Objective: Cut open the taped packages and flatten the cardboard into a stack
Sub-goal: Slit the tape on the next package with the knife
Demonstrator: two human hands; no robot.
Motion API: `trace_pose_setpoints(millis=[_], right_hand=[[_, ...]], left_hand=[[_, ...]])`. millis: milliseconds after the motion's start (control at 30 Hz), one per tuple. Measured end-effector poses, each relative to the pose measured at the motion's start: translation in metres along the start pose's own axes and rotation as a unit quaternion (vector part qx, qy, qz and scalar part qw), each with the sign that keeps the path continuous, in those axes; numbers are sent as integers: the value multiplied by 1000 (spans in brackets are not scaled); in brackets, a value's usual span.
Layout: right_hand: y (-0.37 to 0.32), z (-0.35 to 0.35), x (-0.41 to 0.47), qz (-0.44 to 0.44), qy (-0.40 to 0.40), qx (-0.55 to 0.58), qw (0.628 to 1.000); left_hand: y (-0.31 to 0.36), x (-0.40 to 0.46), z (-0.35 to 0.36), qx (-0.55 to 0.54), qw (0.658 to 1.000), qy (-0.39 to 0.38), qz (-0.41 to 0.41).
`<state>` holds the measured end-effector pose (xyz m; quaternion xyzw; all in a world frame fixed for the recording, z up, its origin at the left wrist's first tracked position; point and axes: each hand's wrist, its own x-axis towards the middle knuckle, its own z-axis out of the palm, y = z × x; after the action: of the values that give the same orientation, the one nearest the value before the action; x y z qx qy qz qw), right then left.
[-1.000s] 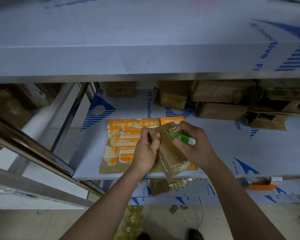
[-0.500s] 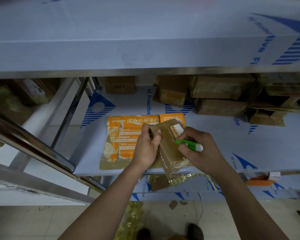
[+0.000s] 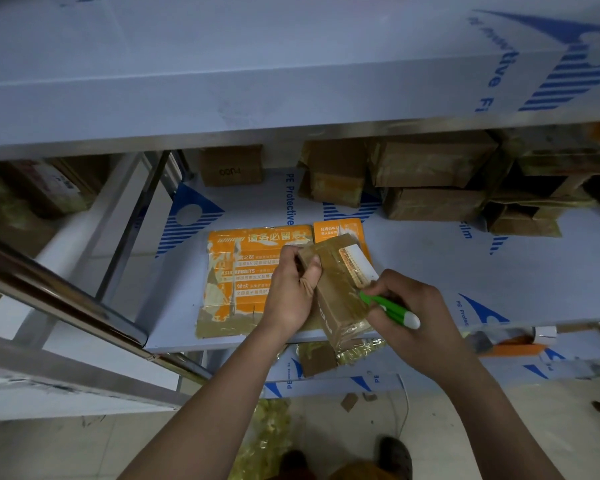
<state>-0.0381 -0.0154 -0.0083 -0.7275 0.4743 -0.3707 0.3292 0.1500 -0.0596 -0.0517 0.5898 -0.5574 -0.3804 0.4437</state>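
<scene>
A small brown taped package (image 3: pixel 340 292) stands tilted on the middle shelf (image 3: pixel 465 271), over a flattened orange cardboard sheet (image 3: pixel 236 271). My left hand (image 3: pixel 291 289) grips the package's left side near its top. My right hand (image 3: pixel 406 306) holds a green and white cutter (image 3: pixel 392 308) like a pen. The cutter's tip touches the tape on the package's right face, just below a white label (image 3: pixel 361 263). The blade itself is hidden against the tape.
Several taped brown boxes (image 3: pixel 430 181) are piled at the back right of the shelf, one small box (image 3: pixel 231 164) at the back centre. A shelf overhangs above, a metal rail (image 3: pixel 63 299) runs at left. Tape scraps (image 3: pixel 267 434) lie on the floor.
My right hand has drawn the cutter down the package's right face toward me, from near the top corner to below the label. My left hand has kept its grip.
</scene>
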Motion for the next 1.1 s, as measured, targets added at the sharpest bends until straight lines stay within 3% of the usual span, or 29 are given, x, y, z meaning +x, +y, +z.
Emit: trace_pose_setpoints(millis=[367,500,600,667,767,867,933,1000,1100], right_hand=[[-6,-7,-38,8,50,14,999],[4,-11,-61,74,112,36,990],[10,-9,-64,132,236,110,957],[12,-5,-50,155,293,255,909],[11,9,-22,178,330,449,811],[7,24,-2,178,333,540,752],[7,28,5,184,325,551,747],[7,31,8,196,308,529,766],[9,40,8,209,285,507,786]], left_hand=[[9,-1,0,24,1000,3,-10],[11,2,-2,27,995,88,-29],[18,-1,-5,40,993,110,-33],[22,-8,-6,55,992,113,-34],[27,-15,-6,83,990,114,-20],[29,-25,-6,104,988,108,-34],[34,-31,-13,103,987,114,-37],[37,-33,-23,123,988,89,-24],[33,-32,-34,246,969,27,-10]])
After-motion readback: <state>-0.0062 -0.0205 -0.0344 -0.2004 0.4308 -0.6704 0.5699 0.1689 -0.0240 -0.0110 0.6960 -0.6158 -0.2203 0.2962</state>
